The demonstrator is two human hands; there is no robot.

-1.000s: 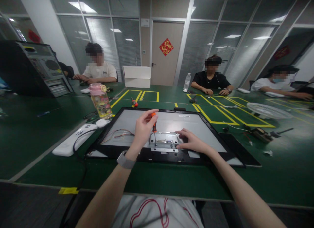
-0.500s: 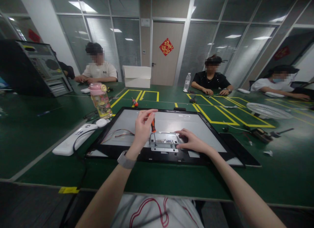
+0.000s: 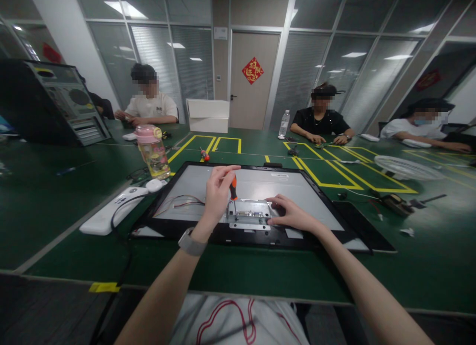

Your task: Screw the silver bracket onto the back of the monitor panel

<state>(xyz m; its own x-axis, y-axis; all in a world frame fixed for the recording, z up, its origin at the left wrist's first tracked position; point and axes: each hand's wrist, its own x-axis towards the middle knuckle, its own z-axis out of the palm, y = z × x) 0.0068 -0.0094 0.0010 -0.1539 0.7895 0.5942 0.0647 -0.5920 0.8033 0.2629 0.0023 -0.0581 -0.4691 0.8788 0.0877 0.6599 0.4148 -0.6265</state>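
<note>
We Are Holding a Screwdriver (image 3: pixel 233 188) at the Metal Bracket (image 3: pixel 251 219)

At far left, a dark computer case (image 3: pixel 55 104) is standing on the green bench (image 3: pixel 275 275). A long white device (image 3: pixel 111 213) is lying nearer us, with a pink-lidded bottle (image 3: pixel 153 154) standing beyond it. Our left hand (image 3: pixel 218 191) is clamping its grip on the screwdriver's orange-and-black handle, the shaft pointing down at the bracket's left end. The bracket is lying on the back of a wide, black-edged panel (image 3: pixel 186 179). Our right hand (image 3: pixel 292 214) is touching the bracket's right end, thumb and fingers spread — whether that grip is pinching or merely resting, we cannot tell. Farther right, a round white grille (image 3: pixel 407 167) is lying on the bench.
</note>
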